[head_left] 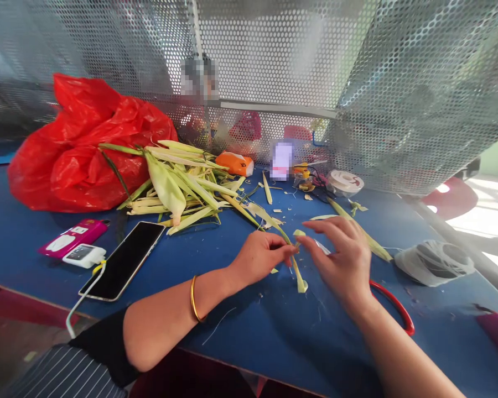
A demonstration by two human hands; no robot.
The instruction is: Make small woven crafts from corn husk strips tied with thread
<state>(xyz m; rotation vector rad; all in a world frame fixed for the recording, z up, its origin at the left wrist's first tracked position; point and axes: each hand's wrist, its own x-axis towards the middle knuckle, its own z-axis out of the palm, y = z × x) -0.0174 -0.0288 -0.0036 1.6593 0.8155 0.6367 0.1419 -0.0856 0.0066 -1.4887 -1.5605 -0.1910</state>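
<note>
My left hand (262, 255) is closed in a pinch on a narrow green corn husk strip (300, 281), whose flared end hangs down below the fingertips. Close by on the right, my right hand (343, 253) has its thumb and fingers apart, the thumb tip near the pinched spot. Whether a thin thread runs between the hands is too small to tell. A red curved handle (402, 310) shows from under my right wrist. Left of the hands lies a loose heap of corn husks (199, 190), pale green and yellow. Another long husk (373, 239) lies behind my right hand.
A red plastic bag (95, 149) bulks at the left rear. A black phone (126, 260) and a white cabled device (83, 255) lie at left. An orange packet (234, 163), ribbon spool (345, 182) and thread spool (434, 262) sit on the blue table. Behind stands a perforated screen (274, 55).
</note>
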